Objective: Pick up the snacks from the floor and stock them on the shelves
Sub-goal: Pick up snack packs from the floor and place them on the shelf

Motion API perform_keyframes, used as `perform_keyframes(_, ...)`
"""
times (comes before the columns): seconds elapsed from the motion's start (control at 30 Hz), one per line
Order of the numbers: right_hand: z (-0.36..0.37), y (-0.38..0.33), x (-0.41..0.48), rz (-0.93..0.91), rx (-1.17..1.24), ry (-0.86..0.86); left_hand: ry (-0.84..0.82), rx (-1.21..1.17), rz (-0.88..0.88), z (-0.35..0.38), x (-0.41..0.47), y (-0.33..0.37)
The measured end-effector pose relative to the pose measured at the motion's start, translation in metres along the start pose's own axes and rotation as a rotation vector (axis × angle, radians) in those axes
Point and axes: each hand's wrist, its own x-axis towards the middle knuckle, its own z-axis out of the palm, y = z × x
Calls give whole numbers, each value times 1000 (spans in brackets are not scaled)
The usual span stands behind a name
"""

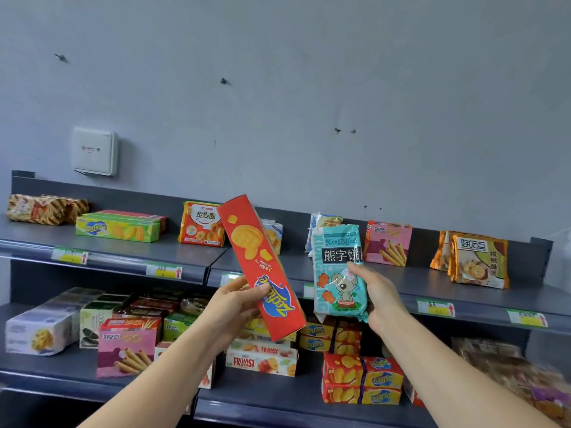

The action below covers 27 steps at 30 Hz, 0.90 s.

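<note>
My left hand (234, 304) grips a long red biscuit box (256, 261), tilted, its blue logo upside down. My right hand (380, 291) curls round a teal cartoon-animal packet (336, 273), held upright. Both are in front of the top shelf (173, 251). 2 dark shelves carry snacks, and behind them is a grey wall (278, 88) with a white unit (94, 151).

Teal packet (338, 273) in my right grip (381, 296): "XiongZiBing", 熊字饼; orange shelf pack (202, 225): 金麦圈; gold-edged pack (479, 264): 好吃点
</note>
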Motion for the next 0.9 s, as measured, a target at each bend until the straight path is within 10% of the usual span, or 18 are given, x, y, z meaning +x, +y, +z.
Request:
perform_keyframes(0.3, 28, 2, 56, -50, 20, 45, -163, -70, -73, -27, 57, 14)
perform_keyframes(0.9, -1, 2, 238, -13, -126, 84, 46, 58, 73, 4, 183, 27)
